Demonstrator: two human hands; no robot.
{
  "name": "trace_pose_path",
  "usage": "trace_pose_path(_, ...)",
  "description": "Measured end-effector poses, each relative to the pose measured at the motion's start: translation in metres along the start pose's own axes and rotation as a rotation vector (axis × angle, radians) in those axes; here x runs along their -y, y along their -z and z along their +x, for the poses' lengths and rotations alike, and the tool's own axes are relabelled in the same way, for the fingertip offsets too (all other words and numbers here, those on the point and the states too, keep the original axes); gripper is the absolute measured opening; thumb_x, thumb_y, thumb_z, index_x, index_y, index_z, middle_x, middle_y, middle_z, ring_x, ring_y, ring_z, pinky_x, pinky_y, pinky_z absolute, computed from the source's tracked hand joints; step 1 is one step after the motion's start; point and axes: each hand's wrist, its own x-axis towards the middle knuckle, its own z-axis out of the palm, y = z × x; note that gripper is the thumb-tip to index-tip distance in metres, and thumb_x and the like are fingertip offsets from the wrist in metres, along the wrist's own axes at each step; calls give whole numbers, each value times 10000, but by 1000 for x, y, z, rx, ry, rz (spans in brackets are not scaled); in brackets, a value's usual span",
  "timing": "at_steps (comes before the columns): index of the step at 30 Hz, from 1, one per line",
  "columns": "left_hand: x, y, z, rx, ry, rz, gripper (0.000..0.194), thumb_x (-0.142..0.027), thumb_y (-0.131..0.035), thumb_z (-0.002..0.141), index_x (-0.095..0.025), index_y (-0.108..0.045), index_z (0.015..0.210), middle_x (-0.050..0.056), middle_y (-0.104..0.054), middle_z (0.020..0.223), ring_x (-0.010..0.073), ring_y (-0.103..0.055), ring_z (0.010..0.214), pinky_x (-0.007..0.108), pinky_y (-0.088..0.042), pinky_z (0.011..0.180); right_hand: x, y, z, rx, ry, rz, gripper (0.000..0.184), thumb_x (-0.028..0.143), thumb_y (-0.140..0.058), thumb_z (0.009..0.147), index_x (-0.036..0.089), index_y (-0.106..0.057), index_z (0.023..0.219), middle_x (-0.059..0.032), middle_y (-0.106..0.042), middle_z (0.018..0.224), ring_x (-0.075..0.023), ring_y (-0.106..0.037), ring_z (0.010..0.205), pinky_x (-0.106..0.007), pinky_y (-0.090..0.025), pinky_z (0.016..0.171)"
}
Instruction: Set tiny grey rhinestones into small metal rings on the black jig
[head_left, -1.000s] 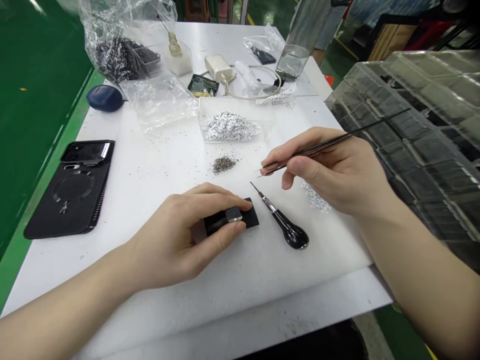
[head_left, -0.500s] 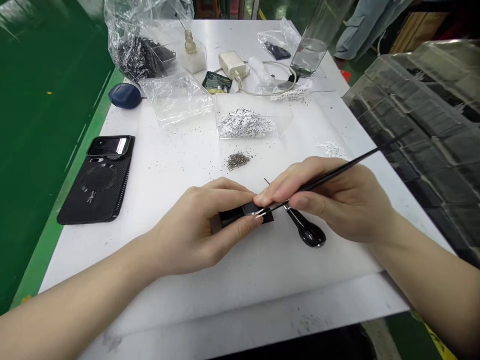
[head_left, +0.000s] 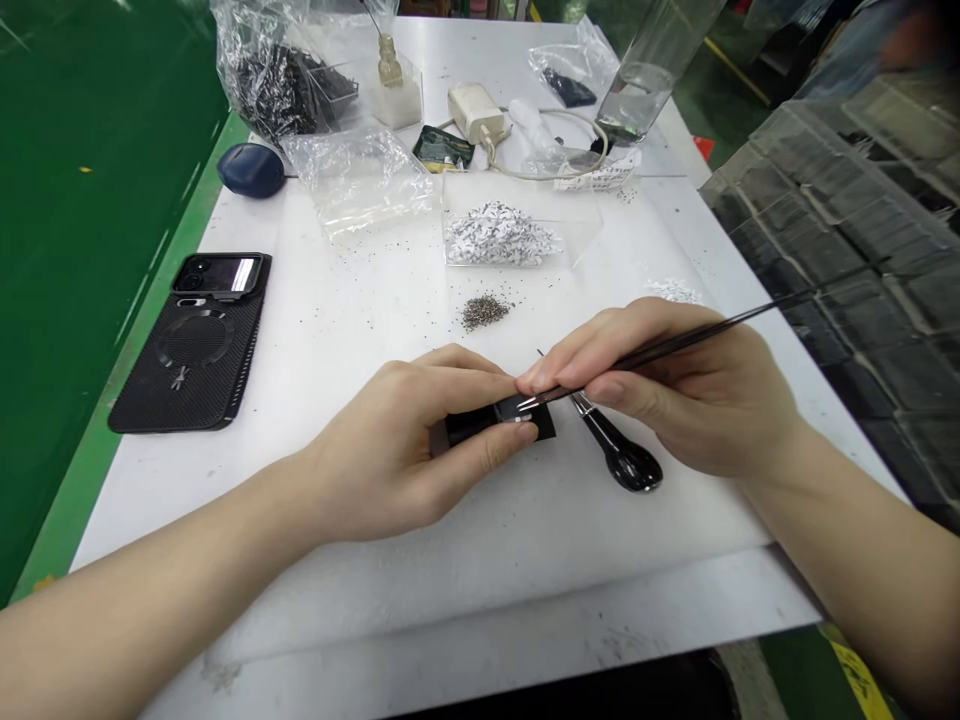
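Between thumb and fingers, my left hand (head_left: 405, 440) grips a small black block-like part (head_left: 544, 424) low over the white table; the palm hides much of it. A tiny white piece lies on the part beside my left thumb. My right hand (head_left: 675, 390) is closed around black tweezers (head_left: 645, 355), their long end slanting up to the right. The tweezer tips stand slightly apart over the black part, and I see nothing between them. Just under my right fingers lies a black-handled tool (head_left: 626, 455) with a thin metal shaft, partly covered.
A pile of tiny metal bits (head_left: 486, 310) and a clear tray (head_left: 517, 262) of small white pieces lie beyond my hands. A black phone (head_left: 191, 345) is at left. Farther back are a charger (head_left: 474, 112), a small bottle (head_left: 388, 62) and plastic bags; stacked clear boxes (head_left: 862, 230) stand right.
The tweezer tips have shifted from the white piece by my left thumb onto the black part's upper face. The view has tilted slightly. My left hand keeps its grip.
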Motion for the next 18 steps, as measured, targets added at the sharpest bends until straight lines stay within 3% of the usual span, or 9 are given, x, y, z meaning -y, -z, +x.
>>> trace_pose_path(18, -2, 1, 0, -5, 10, 14, 167, -268, -673, 1108, -222, -833, 1119, 46, -846, 1133, 202, -803, 1067, 283, -653, 924, 3, -5, 0, -45, 38, -42, 194, 148, -828, 1013, 277, -895, 1141, -21, -896, 1066, -196, -879, 1023, -307, -734, 961)
